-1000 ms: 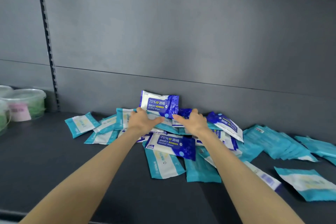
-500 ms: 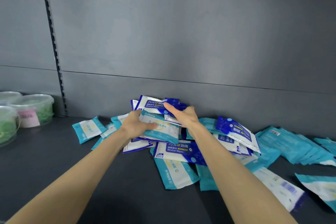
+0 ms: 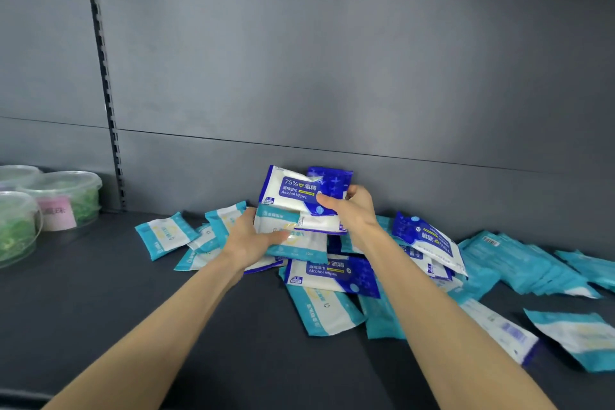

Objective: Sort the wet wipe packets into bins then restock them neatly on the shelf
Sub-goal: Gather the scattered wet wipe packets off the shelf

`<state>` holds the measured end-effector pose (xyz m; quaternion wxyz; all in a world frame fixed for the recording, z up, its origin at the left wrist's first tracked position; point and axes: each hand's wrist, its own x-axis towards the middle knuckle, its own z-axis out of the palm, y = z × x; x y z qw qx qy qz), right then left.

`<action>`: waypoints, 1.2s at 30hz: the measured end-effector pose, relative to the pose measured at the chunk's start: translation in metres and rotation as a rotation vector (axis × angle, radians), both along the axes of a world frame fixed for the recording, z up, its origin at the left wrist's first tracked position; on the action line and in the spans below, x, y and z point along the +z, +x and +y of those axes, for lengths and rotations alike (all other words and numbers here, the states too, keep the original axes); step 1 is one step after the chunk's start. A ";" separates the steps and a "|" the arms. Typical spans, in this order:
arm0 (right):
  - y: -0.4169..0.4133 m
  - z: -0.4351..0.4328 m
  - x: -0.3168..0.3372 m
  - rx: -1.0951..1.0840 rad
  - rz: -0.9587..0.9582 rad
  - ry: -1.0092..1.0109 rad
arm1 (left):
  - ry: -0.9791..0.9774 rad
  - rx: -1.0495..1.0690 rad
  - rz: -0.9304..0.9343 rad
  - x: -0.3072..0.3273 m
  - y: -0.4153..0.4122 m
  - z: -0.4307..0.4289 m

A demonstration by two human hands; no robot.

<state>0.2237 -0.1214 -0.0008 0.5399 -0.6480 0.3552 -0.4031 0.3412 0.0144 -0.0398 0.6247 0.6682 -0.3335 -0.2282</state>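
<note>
Both hands are up over the heap of wet wipe packets on the dark shelf, and each is closed on part of a small lifted stack. The right hand pinches the blue alcohol wipes packet by its right end, thumb across the front, so the packet stands tilted with its printed face toward the person. Its long axis runs left to right, away from that hand. Just beneath it, the left hand cups a teal packet from the left and below, with the fingers spread under its edge. The two packets touch, the blue one resting on top of the teal.

Taking the held blue packet as the mark: the loose pile lies directly below and in front of it, mixed blue and teal. A row of teal packets fans out well to its right, and a single teal packet lies apart to its left. Farther left stand clear plastic tubs with green contents. No bin is in view.

Sorting looks barely begun. My guess is that the colours must be split next. The right hand is already on the blue one, so it is the nearer hand to carry it off.
</note>
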 end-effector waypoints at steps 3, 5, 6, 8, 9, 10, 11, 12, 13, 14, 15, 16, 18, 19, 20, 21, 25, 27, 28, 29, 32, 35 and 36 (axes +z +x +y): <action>-0.022 0.015 0.009 -0.027 -0.077 -0.086 | -0.175 0.108 0.041 0.007 -0.014 0.011; -0.037 0.028 0.014 -0.034 -0.132 -0.146 | -0.299 0.160 0.094 0.016 -0.021 0.023; -0.046 0.037 0.017 -0.025 -0.178 -0.158 | -0.351 0.179 0.127 0.021 -0.025 0.030; -0.064 0.053 0.020 -0.003 -0.258 -0.171 | -0.439 0.208 0.181 0.030 -0.034 0.047; -0.072 0.062 0.020 0.000 -0.274 -0.177 | -0.480 0.216 0.202 0.034 -0.039 0.058; -0.080 0.073 0.021 0.000 -0.287 -0.173 | -0.513 0.223 0.221 0.038 -0.045 0.069; -0.088 0.083 0.020 -0.001 -0.298 -0.159 | -0.537 0.231 0.239 0.040 -0.051 0.081; -0.094 0.095 0.018 0.006 -0.324 -0.132 | -0.557 0.240 0.266 0.041 -0.057 0.095; -0.100 0.107 0.015 0.021 -0.359 -0.098 | -0.575 0.248 0.304 0.041 -0.062 0.108; -0.106 0.120 0.012 0.037 -0.400 -0.055 | -0.592 0.252 0.348 0.041 -0.068 0.123; -0.110 0.132 0.006 0.051 -0.439 -0.009 | -0.611 0.252 0.388 0.039 -0.075 0.138; -0.116 0.147 0.000 0.058 -0.475 0.038 | -0.631 0.246 0.425 0.037 -0.083 0.153; -0.125 0.178 -0.014 0.069 -0.526 0.135 | -0.650 0.233 0.493 0.028 -0.101 0.185; -0.129 0.194 -0.023 0.086 -0.548 0.184 | -0.642 0.226 0.514 0.020 -0.111 0.201; -0.134 0.211 -0.032 0.107 -0.573 0.231 | -0.629 0.219 0.525 0.013 -0.120 0.217; -0.138 0.228 -0.041 0.126 -0.587 0.272 | -0.612 0.215 0.532 0.004 -0.129 0.233; -0.148 0.293 -0.077 0.090 -0.486 0.421 | -0.496 0.212 0.537 -0.024 -0.153 0.296; -0.150 0.323 -0.097 0.082 -0.426 0.438 | -0.444 0.195 0.508 -0.039 -0.155 0.325; -0.150 0.338 -0.108 0.077 -0.376 0.431 | -0.408 0.190 0.483 -0.048 -0.154 0.339; -0.149 0.351 -0.120 0.072 -0.322 0.412 | -0.369 0.193 0.458 -0.058 -0.152 0.352; -0.140 0.386 -0.156 0.059 -0.181 0.350 | -0.220 0.225 0.411 -0.091 -0.135 0.386; -0.121 0.412 -0.194 0.055 -0.075 0.307 | -0.077 0.229 0.379 -0.128 -0.111 0.414; -0.113 0.421 -0.209 0.052 -0.046 0.306 | -0.033 0.232 0.374 -0.142 -0.101 0.422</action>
